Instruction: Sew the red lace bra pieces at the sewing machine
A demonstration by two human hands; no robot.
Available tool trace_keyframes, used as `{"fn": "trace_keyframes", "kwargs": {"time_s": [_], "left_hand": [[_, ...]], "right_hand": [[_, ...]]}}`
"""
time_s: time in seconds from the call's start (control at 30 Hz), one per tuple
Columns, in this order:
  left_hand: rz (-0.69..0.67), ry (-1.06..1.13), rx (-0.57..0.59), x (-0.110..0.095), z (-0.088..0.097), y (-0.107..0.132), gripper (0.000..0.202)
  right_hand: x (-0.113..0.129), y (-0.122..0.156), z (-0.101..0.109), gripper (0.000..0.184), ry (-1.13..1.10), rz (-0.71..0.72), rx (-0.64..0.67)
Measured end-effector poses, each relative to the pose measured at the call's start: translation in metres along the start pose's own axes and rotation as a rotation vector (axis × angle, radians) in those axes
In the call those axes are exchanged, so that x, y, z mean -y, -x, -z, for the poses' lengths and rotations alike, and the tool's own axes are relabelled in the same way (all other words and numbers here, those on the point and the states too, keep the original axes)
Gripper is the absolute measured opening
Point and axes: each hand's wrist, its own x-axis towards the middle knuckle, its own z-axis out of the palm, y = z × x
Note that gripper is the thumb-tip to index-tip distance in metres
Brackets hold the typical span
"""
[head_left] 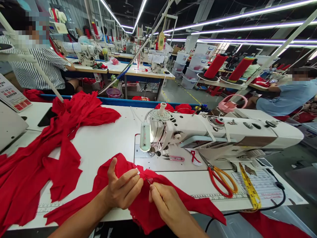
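Red cloth (146, 213), one piece, in left hand (123, 189) grip; right hand (166, 200) pinching one slim tool (148, 181)

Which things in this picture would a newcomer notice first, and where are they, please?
Probably the bright red cloth, gathered at the left hand and right hand by the near edge of the table, and the bigger red heap spread over the table's left side. Next, the white sewing machine right of centre, with red-and-orange scissors lying in front.

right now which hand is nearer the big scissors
Right. The right hand is at the red cloth, left of the big scissors; the left hand holds cloth farther left.
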Motion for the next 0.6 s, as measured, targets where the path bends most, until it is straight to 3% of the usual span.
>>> {"fn": "trace_keyframes", "kwargs": {"time_s": [0.6], "left_hand": [[0.026,0.037,0.008,0.0035,-0.0006,0.0058,0.031]], "right_hand": [[0.0069,0.0002,0.0014,0.040,0.038,-0.025,0.049]]}}
